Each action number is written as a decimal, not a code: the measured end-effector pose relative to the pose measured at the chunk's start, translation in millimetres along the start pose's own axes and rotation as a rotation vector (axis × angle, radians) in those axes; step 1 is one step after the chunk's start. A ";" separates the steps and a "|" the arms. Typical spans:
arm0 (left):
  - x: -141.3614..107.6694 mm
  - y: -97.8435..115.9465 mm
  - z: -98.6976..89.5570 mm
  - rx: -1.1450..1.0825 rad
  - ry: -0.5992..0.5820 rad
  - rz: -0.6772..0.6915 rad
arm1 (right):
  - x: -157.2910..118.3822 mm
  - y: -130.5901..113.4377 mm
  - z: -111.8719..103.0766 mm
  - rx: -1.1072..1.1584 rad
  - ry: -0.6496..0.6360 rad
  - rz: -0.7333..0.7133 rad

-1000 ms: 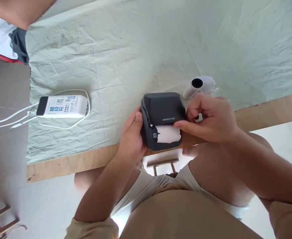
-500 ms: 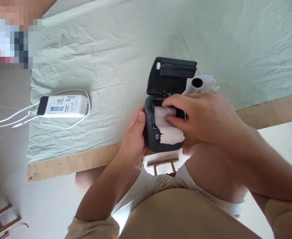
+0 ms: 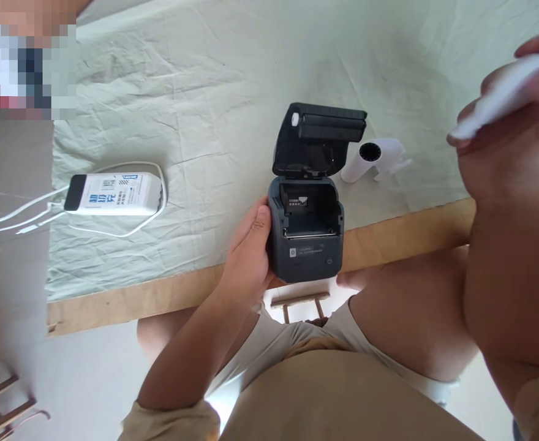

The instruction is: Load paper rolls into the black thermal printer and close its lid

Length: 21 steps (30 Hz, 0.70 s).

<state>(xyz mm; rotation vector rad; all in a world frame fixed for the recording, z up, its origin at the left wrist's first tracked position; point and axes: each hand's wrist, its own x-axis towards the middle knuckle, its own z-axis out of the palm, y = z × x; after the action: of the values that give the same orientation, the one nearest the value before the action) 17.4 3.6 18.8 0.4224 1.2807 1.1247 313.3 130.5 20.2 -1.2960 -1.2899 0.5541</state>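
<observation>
A dark grey portable label printer (image 3: 307, 257) stands at the table's near edge with its lid (image 3: 318, 141) swung up. Its paper bay is bare, and a strip of lettering shows inside. My left hand (image 3: 248, 248) grips the printer's left side, thumb along the edge. Far to the right, my right hand (image 3: 494, 122) holds a piece of white paper (image 3: 503, 92), blurred and cut off by the picture's edge. Just behind the printer on the right lies a white paper roll (image 3: 356, 168) with a black core end and a loose, torn tail.
A white power strip (image 3: 113, 194) with blue print and white cables lies to the left on the pale green cloth (image 3: 214, 147). Bare wood (image 3: 159, 291) runs along the table's front edge. At the upper left is another person, blurred out. A wooden stool (image 3: 5, 404) stands lower left.
My right hand has lifted the white paper out of the printer and carried it far right. The bay beneath is now exposed. My left hand stays on the printer.
</observation>
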 end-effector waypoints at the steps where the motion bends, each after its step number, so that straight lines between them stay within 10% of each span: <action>1: 0.4 -0.8 -0.8 -0.002 -0.005 0.009 | 3.6 12.3 -1.4 0.000 0.126 0.047; 8: -1.9 2.2 0.4 0.012 -0.020 0.008 | -8.5 35.2 -7.8 -0.633 -0.007 0.049; 21: -3.8 6.1 1.6 -0.017 -0.036 -0.066 | -18.1 17.7 -1.7 -0.705 -0.152 -0.002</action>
<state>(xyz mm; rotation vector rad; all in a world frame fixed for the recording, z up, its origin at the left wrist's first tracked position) 16.7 3.7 26.1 0.3835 1.2445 1.0671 315.7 118.8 -2.2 -1.8482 -1.6935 0.1905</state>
